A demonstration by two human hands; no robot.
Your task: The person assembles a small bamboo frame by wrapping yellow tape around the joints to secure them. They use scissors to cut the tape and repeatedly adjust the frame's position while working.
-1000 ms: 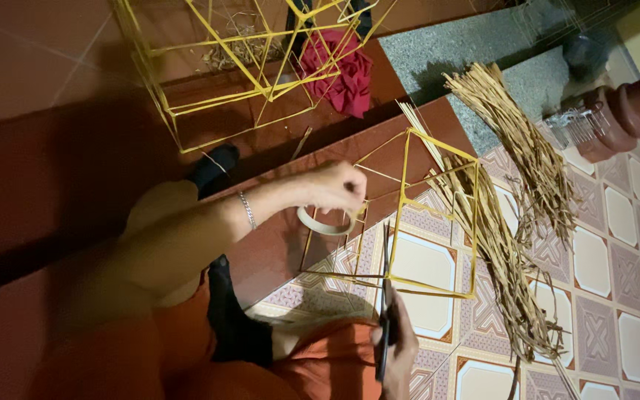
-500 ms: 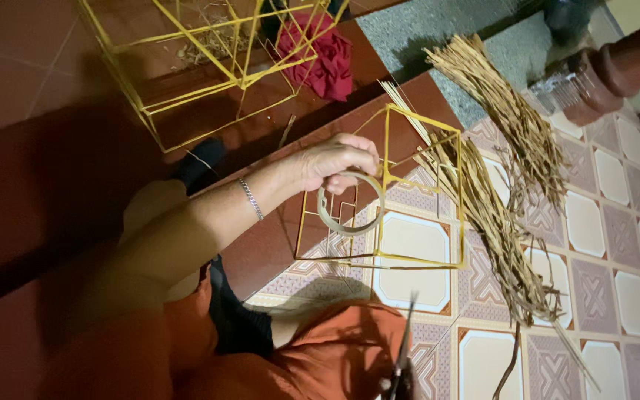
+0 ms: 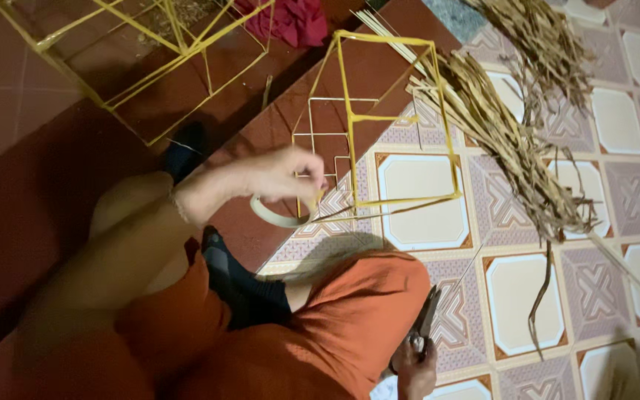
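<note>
My left hand (image 3: 275, 178) grips a roll of pale tape (image 3: 270, 215) and holds it against the near corner of a box-shaped frame wrapped in yellow (image 3: 401, 122). The frame stands on the floor, partly over a bare white wire grid (image 3: 320, 126). A thin strand runs from the roll along the frame's lower bar. My right hand (image 3: 412, 370) rests low by my orange-clad knee and is closed on a pair of dark scissors (image 3: 427, 318), blades pointing up. A wristband shows on my left wrist.
A long bundle of dried straw (image 3: 505, 141) lies right of the frame on the patterned tiles. A second, larger yellow frame (image 3: 150, 44) sits at the top left on the red floor, with a red cloth (image 3: 290, 18) beside it.
My left hand has brought the tape roll down to the frame's near corner. The scissors stay in my right hand by the knee. The view has shifted closer.
</note>
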